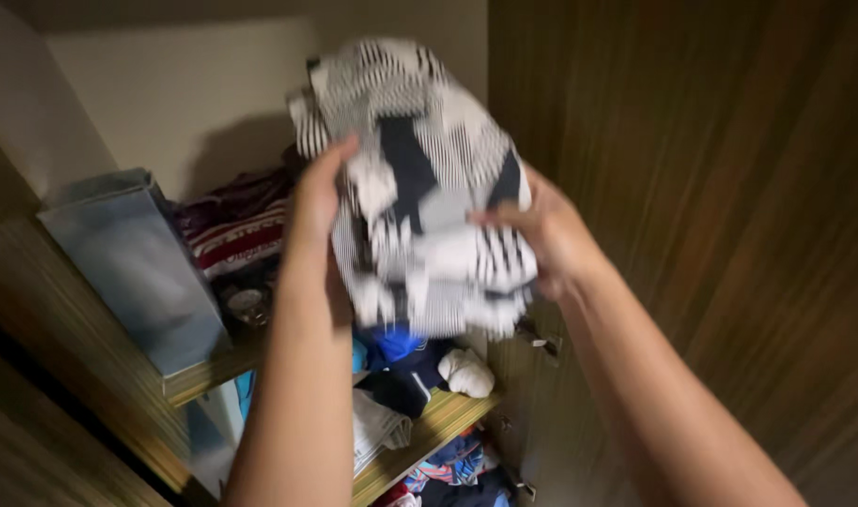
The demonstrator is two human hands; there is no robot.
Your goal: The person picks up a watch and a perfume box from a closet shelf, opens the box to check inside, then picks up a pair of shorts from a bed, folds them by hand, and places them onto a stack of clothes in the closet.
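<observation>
A folded bundle of black, white and grey striped clothing (pixel 419 178) is raised in front of an open wardrobe. My left hand (pixel 318 202) grips its left side, fingers hooked over the fabric. My right hand (pixel 546 235) clasps the right side, thumb lying across the front. The bundle hangs above the middle shelf and hides part of the upper one.
A grey-blue fabric box (pixel 133 263) stands on the upper wooden shelf (pixel 213 371), with a maroon and red striped pile (pixel 236 225) behind it. Blue, dark and white garments (pixel 415 366) lie on the shelf below. A wooden wardrobe door (pixel 692 188) stands at the right.
</observation>
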